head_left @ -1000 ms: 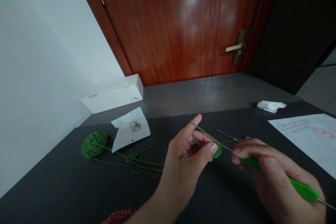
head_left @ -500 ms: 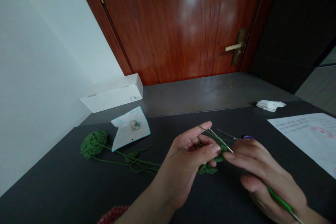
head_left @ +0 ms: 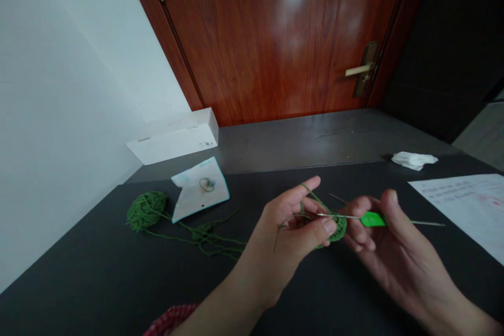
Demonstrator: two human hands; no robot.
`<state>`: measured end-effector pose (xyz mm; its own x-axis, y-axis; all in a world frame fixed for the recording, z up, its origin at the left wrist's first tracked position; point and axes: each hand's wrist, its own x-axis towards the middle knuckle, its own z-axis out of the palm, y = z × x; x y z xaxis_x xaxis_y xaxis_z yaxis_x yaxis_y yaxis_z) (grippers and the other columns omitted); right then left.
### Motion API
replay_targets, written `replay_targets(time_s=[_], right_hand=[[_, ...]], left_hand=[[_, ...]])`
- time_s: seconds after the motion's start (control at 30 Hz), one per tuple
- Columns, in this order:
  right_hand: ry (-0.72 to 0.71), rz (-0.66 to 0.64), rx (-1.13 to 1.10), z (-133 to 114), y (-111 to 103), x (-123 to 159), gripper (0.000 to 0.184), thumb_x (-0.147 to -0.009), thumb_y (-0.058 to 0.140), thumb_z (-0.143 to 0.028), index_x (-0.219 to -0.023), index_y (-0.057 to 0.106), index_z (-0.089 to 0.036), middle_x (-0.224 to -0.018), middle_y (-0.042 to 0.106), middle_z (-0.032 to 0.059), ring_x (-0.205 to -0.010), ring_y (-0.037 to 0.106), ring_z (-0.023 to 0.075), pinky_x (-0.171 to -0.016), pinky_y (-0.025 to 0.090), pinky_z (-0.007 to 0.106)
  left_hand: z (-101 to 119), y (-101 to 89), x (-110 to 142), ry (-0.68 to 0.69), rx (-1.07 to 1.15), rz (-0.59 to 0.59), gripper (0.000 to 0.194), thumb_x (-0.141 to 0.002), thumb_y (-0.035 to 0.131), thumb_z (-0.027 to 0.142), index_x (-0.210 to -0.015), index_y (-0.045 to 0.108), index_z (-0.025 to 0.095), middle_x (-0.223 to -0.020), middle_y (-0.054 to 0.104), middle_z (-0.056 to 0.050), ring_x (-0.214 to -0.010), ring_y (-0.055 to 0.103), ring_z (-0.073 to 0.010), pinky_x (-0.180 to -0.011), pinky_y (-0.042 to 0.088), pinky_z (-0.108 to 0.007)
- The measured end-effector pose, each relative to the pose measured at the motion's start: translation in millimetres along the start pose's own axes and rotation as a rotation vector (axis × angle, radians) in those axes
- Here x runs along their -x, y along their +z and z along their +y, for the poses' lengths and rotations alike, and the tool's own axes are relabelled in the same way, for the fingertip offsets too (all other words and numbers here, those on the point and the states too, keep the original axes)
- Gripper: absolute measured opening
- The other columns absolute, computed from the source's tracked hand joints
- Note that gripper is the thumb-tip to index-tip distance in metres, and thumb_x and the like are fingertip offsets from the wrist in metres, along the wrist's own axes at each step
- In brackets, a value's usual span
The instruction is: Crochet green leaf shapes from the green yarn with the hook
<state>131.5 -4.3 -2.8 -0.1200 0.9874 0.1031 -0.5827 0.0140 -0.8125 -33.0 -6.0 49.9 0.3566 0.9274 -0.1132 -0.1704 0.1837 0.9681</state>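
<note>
Right at the bottom of the shot there's a bit of red checked cloth by the left wrist, and just above it the left hand has a narrow pinch on a small round dark green crochet piece, held up in the air over the middle of the dark tabletop, with a strand running up over the raised index finger. The right hand is just beside it, holding a crochet hook with a bright green handle in a narrow grip between thumb and fingers, and the hook's thin metal shaft reaches left into the stitches. Toward the right edge of the tabletop there's a white printed paper sheet with some pink on it, and a thin metal point sticks out just past the fingers. To the left, loose green yarn trails back to a green yarn ball. Next to that is a white and teal card with a small coil on it. Along the far edge sit a crumpled white tissue and a white cardboard box, then a reddish wooden door with a brass lever handle.
</note>
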Motion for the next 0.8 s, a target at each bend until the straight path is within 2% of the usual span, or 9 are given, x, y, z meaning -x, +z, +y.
replay_targets(time_s=[0.13,0.3,0.6,0.8], right_hand=[[0.081,-0.018,-0.014,-2.8,-1.8,-6.7,0.045,-0.087,0.053,-0.057,-0.065,0.068,-0.022,-0.046,0.047,-0.0017,-0.042,0.04,0.0123,-0.045,0.043,0.026],[0.094,-0.148,0.032,-10.1,-11.0,-12.5,0.054,-0.092,0.041,-0.058,-0.058,0.064,-0.023,-0.042,0.038,-0.0028,-0.042,0.032,0.0129,-0.043,0.032,0.026],[-0.026,-0.233,0.252,-26.4,-22.2,-9.7,0.061,-0.096,0.034,-0.053,-0.057,0.069,-0.023,-0.041,0.048,0.0008,-0.042,0.036,0.0156,-0.043,0.026,0.031],[-0.037,-0.226,0.229,-25.3,-23.2,-8.8,0.061,-0.097,0.033,-0.051,-0.058,0.07,-0.022,-0.04,0.047,0.0006,-0.041,0.036,0.0144,-0.043,0.028,0.031]], left_hand=[[0.0,-1.6,-1.9,-0.029,-0.001,-0.053,0.059,-0.079,0.072,0.02,-0.136,0.053,0.019,-0.083,0.062,0.001,-0.076,0.056,-0.012,-0.069,0.043,-0.027],[0.5,-1.3,-3.3,-0.093,-0.003,-0.115,0.064,-0.077,0.074,0.021,-0.136,0.052,0.015,-0.081,0.062,0.001,-0.072,0.055,-0.0115,-0.067,0.044,-0.027],[6.8,-0.8,1.9,-0.14,-0.103,-0.16,0.06,-0.077,0.072,0.02,-0.133,0.055,0.012,-0.079,0.063,-0.001,-0.068,0.055,-0.0112,-0.068,0.043,-0.028],[5.9,-3.6,-0.7,-0.14,-0.122,-0.19,0.063,-0.076,0.074,0.026,-0.135,0.054,0.014,-0.079,0.063,-0.001,-0.069,0.056,-0.0121,-0.069,0.044,-0.029]])
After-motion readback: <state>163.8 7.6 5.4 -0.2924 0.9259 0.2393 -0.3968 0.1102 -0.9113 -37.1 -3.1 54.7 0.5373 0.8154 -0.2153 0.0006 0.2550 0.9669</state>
